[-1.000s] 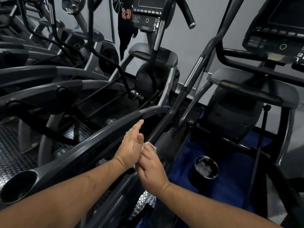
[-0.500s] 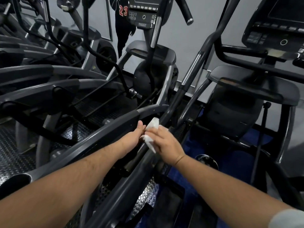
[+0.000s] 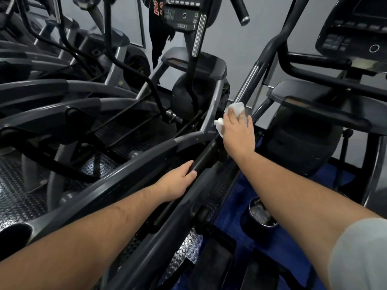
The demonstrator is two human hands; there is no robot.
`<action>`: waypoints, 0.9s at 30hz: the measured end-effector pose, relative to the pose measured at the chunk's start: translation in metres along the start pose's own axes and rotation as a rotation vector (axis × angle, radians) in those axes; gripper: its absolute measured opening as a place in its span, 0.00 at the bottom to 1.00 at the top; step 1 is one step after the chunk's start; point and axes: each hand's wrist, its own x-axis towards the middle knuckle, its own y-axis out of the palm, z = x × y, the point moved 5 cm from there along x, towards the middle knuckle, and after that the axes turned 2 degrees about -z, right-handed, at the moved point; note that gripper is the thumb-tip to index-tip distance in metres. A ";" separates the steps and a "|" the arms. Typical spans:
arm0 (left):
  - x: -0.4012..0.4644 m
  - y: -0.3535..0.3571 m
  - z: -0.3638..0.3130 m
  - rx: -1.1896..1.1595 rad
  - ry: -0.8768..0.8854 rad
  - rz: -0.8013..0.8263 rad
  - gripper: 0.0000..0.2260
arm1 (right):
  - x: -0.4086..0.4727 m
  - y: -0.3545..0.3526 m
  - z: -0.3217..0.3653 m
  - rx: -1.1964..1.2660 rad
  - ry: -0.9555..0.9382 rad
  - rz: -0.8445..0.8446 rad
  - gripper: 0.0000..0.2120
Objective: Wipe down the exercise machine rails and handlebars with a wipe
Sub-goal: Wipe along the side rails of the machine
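My right hand (image 3: 238, 132) is stretched forward and holds a white wipe (image 3: 236, 108) wrapped around the moving handlebar arm (image 3: 248, 84), just below its shiny metal section. The wipe's loose end sticks out left of my knuckles. My left hand (image 3: 179, 181) rests lower on the same machine, fingers curled over a black bar (image 3: 204, 162) beside the grey side rail (image 3: 134, 166). Both forearms reach in from the bottom of the head view.
A console (image 3: 183, 13) stands ahead, and a second machine's console (image 3: 354, 36) is at the right. A cup holder (image 3: 260, 214) sits over blue flooring at lower right. More machines crowd the left. A person in dark clothing (image 3: 159, 28) stands at the back.
My right hand has carried the wipe forward and up along the handlebar arm. My left hand has let go of the wipe and dropped back onto the black bar.
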 end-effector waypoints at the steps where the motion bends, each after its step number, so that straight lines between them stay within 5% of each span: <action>1: 0.000 0.001 0.002 -0.014 0.002 -0.021 0.26 | 0.000 0.000 0.002 0.051 0.044 -0.005 0.25; 16: -0.003 0.001 0.003 -0.181 0.087 -0.113 0.27 | -0.099 0.020 0.063 0.866 0.535 0.191 0.18; 27: -0.016 -0.007 -0.002 -0.394 0.164 -0.178 0.29 | -0.163 -0.031 0.120 0.850 0.260 0.332 0.22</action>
